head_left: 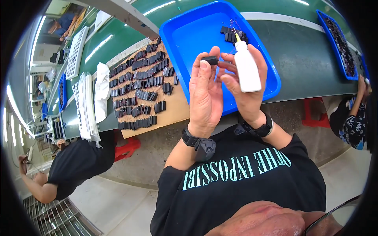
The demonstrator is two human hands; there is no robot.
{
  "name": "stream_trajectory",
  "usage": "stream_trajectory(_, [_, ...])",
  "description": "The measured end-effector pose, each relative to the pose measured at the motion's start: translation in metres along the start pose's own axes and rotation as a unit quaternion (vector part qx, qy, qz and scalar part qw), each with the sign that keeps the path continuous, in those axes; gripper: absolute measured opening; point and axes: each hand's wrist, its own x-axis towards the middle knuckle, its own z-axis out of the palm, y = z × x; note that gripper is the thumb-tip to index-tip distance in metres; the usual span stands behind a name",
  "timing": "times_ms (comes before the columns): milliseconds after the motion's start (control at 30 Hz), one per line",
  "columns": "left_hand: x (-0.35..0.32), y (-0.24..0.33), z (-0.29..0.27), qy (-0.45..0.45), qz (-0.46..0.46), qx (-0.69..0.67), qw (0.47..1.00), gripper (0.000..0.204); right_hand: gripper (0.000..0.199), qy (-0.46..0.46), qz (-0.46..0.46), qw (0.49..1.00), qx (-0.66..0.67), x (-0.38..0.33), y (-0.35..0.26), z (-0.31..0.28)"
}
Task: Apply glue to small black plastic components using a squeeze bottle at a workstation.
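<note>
Nearest my lens sits part of the wearer's head. Farther out, I see the left hand pinching a small black block between its fingers, while the right hand grasps a white bottle, nozzle pointing away past the fingers. Whether the right fingertips touch the block, I can't tell. Below both hands is a blue tray; more blocks lie just beyond the right fingers. I judge this a dispensing step; next calls for steadying the block and tipping the nozzle toward it.
</note>
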Motion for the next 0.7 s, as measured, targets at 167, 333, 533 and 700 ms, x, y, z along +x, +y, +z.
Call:
stream_trajectory(167, [-0.002,-0.007,0.004,-0.003,0.017,0.013,1.0,0.032,0.074,-0.037,-0.02,0.998,-0.052,0.004,0.01,-0.013])
stream_trajectory(333, [0.002,-0.001,-0.001,0.013,0.0,0.042,0.999,0.031,0.07,-0.037,-0.015,0.995,-0.09,0.007,0.015,-0.013])
stream_trajectory(533, [0.0,0.004,-0.02,0.029,-0.01,0.059,0.998,0.027,0.061,-0.004,0.009,1.0,0.003,0.018,0.014,-0.008])
stream_trajectory(700, [-0.013,0.023,-0.038,0.031,-0.057,0.069,0.996,0.025,0.061,0.0,0.025,0.999,0.021,0.011,0.003,0.02])
